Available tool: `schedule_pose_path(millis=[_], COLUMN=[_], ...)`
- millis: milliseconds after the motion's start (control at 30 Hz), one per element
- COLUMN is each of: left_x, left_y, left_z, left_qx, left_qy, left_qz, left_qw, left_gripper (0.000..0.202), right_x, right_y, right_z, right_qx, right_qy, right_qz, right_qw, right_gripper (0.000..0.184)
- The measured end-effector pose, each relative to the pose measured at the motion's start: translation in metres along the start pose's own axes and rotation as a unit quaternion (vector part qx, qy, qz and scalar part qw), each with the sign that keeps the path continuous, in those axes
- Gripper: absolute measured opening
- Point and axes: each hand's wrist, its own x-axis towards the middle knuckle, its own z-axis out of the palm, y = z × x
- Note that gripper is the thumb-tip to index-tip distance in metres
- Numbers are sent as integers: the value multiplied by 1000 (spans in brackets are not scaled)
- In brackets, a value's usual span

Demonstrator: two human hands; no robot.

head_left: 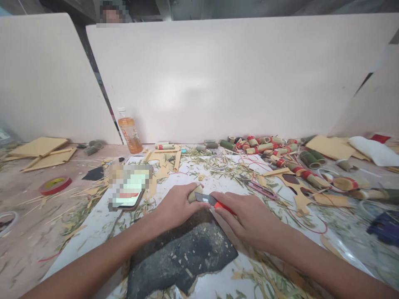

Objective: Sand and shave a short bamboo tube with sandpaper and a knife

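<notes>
In the middle of the head view, my left hand (176,205) is closed around a short pale bamboo piece (194,194), whose end shows past the fingers. Across from it, my right hand (249,216) grips a utility knife (223,207) with an orange handle. Its grey blade points left and lies against or just in front of the bamboo; exact contact is hard to see. My left thumb is close to the blade. Below both hands lies a worn dark mat (190,251) sprinkled with small chips, on a white sheet (93,249) strewn with green shavings.
A lit phone (134,193) lies left, near red tape (56,185) and a drink bottle (130,133). Bamboo pieces with red bands (264,147) are heaped at back right. A white partition (218,79) closes off the back; a person's blurred head shows above it.
</notes>
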Motion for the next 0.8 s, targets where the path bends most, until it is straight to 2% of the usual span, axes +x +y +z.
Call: schedule_pose_path(millis=[333,600,700,800], left_x=[0,3,2,0], left_y=[6,10,11,9], left_z=[5,6,1,-5], left_qx=[14,2,-36,-87], left_qy=[51,99,77,23], left_qz=[-40,-80,-67,-49], left_qw=[998,992,994,995], left_gripper=[37,41,30,26], right_x=[-1,5,7,8], right_y=[4,12,17,17], right_z=[7,8,5,3], right_qx=[-28,50,99,141], right_qy=[66,124,130,107], right_qz=[4,79,87,68], right_qw=[997,988,983,982], right_gripper=[34,32,34,34])
